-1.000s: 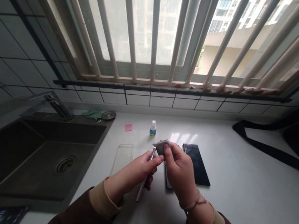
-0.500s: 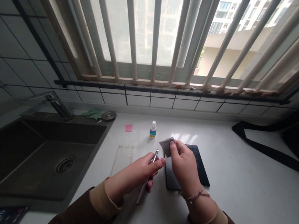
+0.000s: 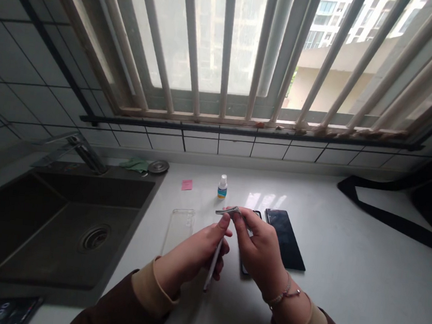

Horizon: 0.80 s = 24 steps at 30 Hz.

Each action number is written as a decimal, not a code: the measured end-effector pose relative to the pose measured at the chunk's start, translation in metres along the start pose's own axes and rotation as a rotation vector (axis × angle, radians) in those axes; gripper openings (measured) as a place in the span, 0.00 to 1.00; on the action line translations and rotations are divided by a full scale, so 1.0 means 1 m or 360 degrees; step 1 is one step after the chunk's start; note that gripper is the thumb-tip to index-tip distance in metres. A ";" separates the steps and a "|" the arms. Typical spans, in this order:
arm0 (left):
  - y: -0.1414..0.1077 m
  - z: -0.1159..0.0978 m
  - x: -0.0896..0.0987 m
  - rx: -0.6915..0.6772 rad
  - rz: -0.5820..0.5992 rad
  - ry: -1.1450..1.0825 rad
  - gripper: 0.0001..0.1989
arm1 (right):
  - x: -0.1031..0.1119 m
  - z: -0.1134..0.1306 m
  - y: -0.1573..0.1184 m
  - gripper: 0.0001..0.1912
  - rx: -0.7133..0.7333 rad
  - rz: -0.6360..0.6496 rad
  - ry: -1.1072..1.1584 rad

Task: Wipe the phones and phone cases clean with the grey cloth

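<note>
My left hand (image 3: 204, 241) is closed around a thin phone (image 3: 212, 268), seen edge-on and tilted. My right hand (image 3: 259, 240) pinches a small folded grey cloth (image 3: 229, 211), and my left thumb presses against the cloth too. Below my right hand a dark-framed flat device (image 3: 243, 268) lies on the counter, mostly covered by the hand. Beside it to the right lies a black phone-like slab (image 3: 287, 240). A clear phone case (image 3: 180, 225) rests left of the hands, partly behind my left forearm. Past the hands stands a small white-capped bottle (image 3: 222, 187).
The sink (image 3: 56, 227) with its faucet (image 3: 86, 152) is at the left. A pink sticky note (image 3: 187, 184) lies near the bottle. A green cloth (image 3: 135, 164) and a metal drain strainer (image 3: 158, 166) sit behind the sink. A black strap (image 3: 381, 214) lies at the right.
My right hand has moved the grey cloth left and towards my left hand, where the left thumb now touches it. More of the dark devices on the counter shows as separate pieces.
</note>
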<state>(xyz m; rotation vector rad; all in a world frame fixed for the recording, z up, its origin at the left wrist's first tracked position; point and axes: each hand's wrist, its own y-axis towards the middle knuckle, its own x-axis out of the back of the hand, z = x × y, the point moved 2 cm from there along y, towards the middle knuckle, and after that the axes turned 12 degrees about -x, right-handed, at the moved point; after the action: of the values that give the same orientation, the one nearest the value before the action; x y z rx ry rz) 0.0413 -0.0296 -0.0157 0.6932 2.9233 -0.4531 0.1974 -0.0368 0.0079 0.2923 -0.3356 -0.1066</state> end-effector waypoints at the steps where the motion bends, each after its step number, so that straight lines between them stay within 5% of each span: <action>1: 0.000 0.000 0.000 -0.0004 -0.0036 -0.0026 0.40 | 0.000 0.000 0.000 0.12 0.0024 0.0003 -0.0021; 12: 0.005 0.002 0.000 -0.0122 -0.0273 -0.0372 0.32 | 0.001 -0.001 -0.004 0.17 0.0350 -0.0101 -0.0141; 24: 0.011 -0.004 0.001 0.0006 -0.0300 -0.0881 0.30 | -0.007 0.006 -0.010 0.19 0.0523 0.0218 -0.0065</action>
<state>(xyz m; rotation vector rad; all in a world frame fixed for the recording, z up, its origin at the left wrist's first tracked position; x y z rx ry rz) 0.0453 -0.0191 -0.0153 0.2346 2.4638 -0.5620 0.1887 -0.0472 0.0083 0.5912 -0.4131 0.0787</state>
